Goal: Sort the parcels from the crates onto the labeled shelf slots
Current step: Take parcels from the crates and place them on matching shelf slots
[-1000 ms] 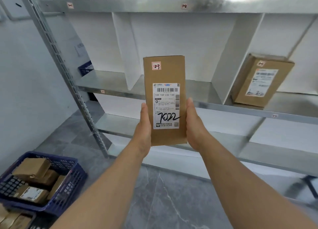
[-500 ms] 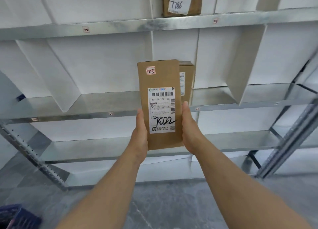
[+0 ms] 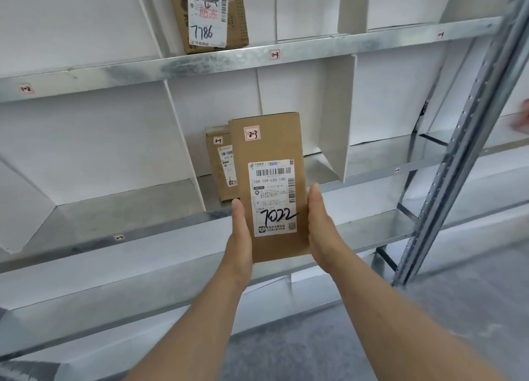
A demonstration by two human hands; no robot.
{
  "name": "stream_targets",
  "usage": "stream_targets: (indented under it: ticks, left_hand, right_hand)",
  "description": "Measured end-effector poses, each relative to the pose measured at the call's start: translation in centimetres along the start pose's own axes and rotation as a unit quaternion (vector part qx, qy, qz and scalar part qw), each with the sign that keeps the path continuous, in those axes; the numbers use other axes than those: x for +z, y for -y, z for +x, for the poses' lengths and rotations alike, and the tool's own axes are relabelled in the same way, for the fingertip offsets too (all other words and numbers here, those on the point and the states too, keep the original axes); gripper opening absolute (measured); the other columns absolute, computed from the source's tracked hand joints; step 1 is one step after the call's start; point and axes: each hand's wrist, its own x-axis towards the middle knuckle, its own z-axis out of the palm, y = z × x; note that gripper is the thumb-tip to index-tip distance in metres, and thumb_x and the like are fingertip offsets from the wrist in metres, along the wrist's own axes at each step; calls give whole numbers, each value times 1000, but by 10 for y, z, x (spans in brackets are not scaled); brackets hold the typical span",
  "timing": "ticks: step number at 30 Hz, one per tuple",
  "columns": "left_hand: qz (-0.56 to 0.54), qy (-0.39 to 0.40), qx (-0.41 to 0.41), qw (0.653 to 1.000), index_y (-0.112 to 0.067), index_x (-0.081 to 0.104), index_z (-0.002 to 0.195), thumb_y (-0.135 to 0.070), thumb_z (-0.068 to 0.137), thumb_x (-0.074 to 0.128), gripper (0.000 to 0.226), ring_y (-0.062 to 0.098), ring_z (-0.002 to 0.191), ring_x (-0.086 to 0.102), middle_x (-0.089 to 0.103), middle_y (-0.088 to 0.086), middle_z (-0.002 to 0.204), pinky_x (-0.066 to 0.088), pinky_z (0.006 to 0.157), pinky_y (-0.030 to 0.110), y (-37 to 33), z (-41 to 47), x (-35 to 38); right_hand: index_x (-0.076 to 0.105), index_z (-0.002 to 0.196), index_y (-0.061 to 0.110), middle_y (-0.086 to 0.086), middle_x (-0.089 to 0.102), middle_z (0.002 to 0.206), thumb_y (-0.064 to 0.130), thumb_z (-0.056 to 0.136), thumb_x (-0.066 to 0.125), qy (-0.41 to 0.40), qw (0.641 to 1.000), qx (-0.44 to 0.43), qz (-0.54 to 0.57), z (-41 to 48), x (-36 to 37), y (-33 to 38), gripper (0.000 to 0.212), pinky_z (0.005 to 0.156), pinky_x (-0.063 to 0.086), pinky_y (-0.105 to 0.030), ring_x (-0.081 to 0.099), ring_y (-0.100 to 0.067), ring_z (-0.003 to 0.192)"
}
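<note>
I hold a tall brown parcel (image 3: 269, 148) upright in front of the middle shelf (image 3: 171, 227). It bears a small "2-3" sticker and a white label with "7022" handwritten on it. My left hand (image 3: 240, 237) grips its lower left edge and my right hand (image 3: 320, 229) its lower right edge, with the fingers hidden behind. Right behind it, another brown parcel (image 3: 219, 166) with a "2-3" sticker stands in the slot between two white dividers.
A parcel marked "7786" (image 3: 213, 14) stands on the upper shelf (image 3: 315, 48), whose edge carries a "1-3" tag (image 3: 274, 55). A white divider (image 3: 340, 117) bounds the slot on the right. A perforated metal upright (image 3: 458, 151) runs at the right. Grey floor lies below.
The view has swung right and closer to the shelf; the blue crate has left the view. The parcel, still held by both hands, now stands before the slot holding the other "2-3" parcel.
</note>
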Motion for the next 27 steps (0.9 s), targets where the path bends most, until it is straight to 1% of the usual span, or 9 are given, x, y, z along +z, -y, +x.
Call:
stream_targets:
  ticks: [2,5,7,11,15,17,23,25,27]
  left_hand:
    - [3,9,0,1000,-53,60,115,-76,79,13,63,10,111,64,71,-13,115,46,105,44,2,14,3]
    - [9,25,-1,1000,-66,64,95,-73,82,12,54,4,107,65,71,-22,106,46,104,41,2,35,8]
    - [10,35,2,999,-69,63,88,-71,83,11,53,-1,103,65,71,-25,103,44,104,38,4,50,11]
    - [13,40,-2,999,-63,62,99,-72,83,11,54,1,108,63,71,-22,109,43,107,40,14,80,24]
    - [20,26,-10,999,-68,61,97,-74,82,10,53,3,113,61,70,-22,111,40,110,42,26,110,45]
    - [19,10,-12,1000,-66,60,101,-75,82,10,54,4,117,58,69,-22,113,38,112,43,30,126,56]
    - [11,-6,6,1000,-53,51,127,-75,81,10,65,-1,115,59,67,-22,119,41,107,34,45,174,92]
    - [8,-20,13,1000,-55,50,124,-74,81,10,62,-4,112,60,67,-25,116,42,102,30,50,189,101]
    - [5,-34,22,999,-57,50,121,-74,81,11,58,-6,111,60,67,-27,114,42,102,29,54,203,108]
  right_hand:
    - [69,101,47,8,74,105,73,91,9,-7,1000,0,2,12,-4,-1,66,105,43,-47,65,-14,107]
    - [69,96,48,8,74,105,74,90,7,-24,1000,2,-3,32,-9,1,67,107,41,-48,65,-14,109]
    - [68,100,46,9,74,105,72,92,7,-31,999,-3,4,47,-15,-1,67,107,41,-46,65,-13,108]
    - [67,108,42,8,73,109,72,92,7,-30,1000,1,-1,76,-33,-6,69,108,41,-45,64,-12,110]
    - [67,111,42,10,73,110,71,93,7,-24,1000,-1,-10,107,-58,-9,69,109,39,-44,62,-11,112]
    - [66,112,45,11,72,112,72,92,7,-8,1000,-7,-21,122,-72,-8,68,109,38,-45,61,-11,114]
    - [62,107,59,18,69,114,80,77,12,39,998,-24,-50,167,-110,0,62,107,38,-37,59,-3,113]
    - [61,108,60,17,69,116,81,76,13,52,997,-26,-57,184,-121,0,61,107,38,-37,59,-3,114]
    - [59,112,59,18,68,118,82,76,14,66,995,-36,-60,201,-130,-2,62,105,39,-35,58,-3,115]
